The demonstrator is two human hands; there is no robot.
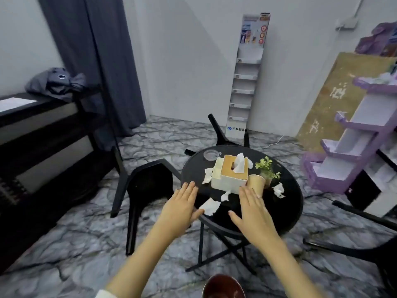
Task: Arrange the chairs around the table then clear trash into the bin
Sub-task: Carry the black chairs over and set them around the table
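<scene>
both hands are out over the near edge of the round black table [287, 214], the left hand [182, 206] and the right hand [254, 211] flat, fingers straight and close together, holding nothing; the right fingertips sit just in front of the paper cup [256, 183], though whether they touch it cannot be told. none of the chairs stands as it should: the left chair [150, 183] lies tipped beside the table, the far chair [217, 130] shows only upturned legs behind it, and the right chair [365, 250] is low at the frame's edge. the trash waits on the tabletop: crumpled tissues [208, 175] scattered around the tissue box [231, 175], the cup leaning by the small plant [267, 168], and a clear plastic lid [211, 155] at the back. a dark red rim [223, 286] at the bottom is probably the bin (too cropped to be sure). chairs come first, so the sensible start is the left one: grip its back and seat edge with both hands, swing it upright onto all its legs, then slide it in facing the table without jolting the tabletop, since the cup and plant look easy to knock over.
</scene>
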